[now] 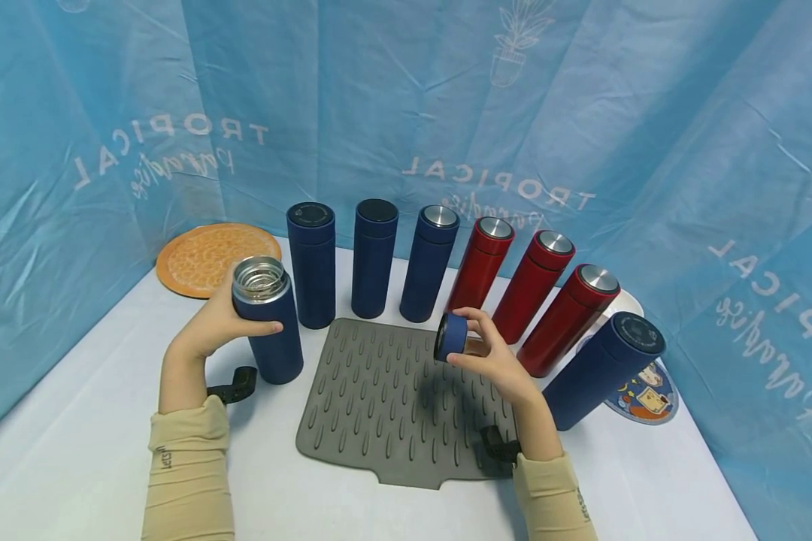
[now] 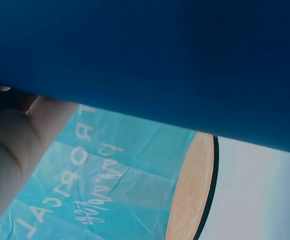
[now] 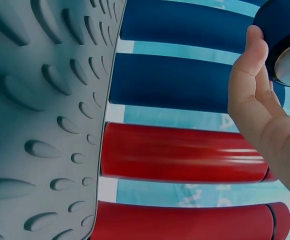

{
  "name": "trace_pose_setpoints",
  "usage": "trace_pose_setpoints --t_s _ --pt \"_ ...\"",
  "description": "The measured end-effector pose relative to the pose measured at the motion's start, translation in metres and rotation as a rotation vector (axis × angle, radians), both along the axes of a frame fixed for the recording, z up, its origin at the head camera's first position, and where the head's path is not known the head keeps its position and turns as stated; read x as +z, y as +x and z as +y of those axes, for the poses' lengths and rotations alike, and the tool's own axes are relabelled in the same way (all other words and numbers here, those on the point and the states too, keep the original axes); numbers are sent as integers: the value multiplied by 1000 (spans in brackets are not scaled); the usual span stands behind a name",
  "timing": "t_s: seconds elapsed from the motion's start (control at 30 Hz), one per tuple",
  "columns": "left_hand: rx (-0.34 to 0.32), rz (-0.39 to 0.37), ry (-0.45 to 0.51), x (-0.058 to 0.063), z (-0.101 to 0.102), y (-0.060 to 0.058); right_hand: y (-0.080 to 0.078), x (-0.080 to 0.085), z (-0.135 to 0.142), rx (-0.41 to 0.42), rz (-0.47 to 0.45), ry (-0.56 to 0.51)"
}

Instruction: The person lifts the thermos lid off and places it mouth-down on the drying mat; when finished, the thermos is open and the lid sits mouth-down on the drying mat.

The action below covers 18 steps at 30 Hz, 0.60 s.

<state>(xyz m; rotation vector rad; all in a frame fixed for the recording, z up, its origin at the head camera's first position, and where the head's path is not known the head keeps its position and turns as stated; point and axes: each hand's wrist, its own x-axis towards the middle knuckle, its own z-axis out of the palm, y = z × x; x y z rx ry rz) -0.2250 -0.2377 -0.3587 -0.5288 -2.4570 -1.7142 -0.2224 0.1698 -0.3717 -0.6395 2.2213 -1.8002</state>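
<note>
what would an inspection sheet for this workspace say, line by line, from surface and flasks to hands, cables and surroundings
Surface: white tabletop with a grey ridged mat on it.
Job's things: uncapped blue flask, mouth up, left of the mat; loose blue cap above the mat; four capped blue flasks and three capped red flasks, all upright.
Clutter: orange round placemat at back left; patterned round mat at right, partly hidden.
Hands: left hand grips the uncapped flask; right hand holds the cap.
Cables: nothing seen.
Surroundings: blue curtain printed with mirrored lettering, around the back and sides.
</note>
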Motion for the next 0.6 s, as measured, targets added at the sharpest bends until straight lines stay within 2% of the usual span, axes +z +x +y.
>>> trace_pose_setpoints --t_s 0.33,0.6 --pt "-6 -39 39 -4 3 -2 -3 2 -1 -40 -3 36" --pt "-8 -39 41 -2 1 -2 -12 7 -34 -76 6 145"
